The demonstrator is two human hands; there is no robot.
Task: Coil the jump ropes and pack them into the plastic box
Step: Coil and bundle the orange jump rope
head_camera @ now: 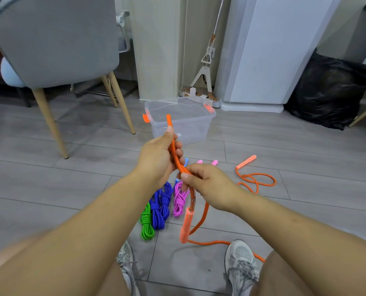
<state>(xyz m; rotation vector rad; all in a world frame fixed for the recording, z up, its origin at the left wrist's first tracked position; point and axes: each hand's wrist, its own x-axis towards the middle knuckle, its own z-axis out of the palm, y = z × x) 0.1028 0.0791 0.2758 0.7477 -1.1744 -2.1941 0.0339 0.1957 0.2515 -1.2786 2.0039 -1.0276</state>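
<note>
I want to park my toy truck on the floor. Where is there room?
Bare floor lies between the chair leg and the coiled ropes, and between the plastic box and the black bag. It is crowded near the shoes, with those coils and the loose orange rope.

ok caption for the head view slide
Left hand and right hand hold the orange rope above coiled ropes, box beyond.
</note>
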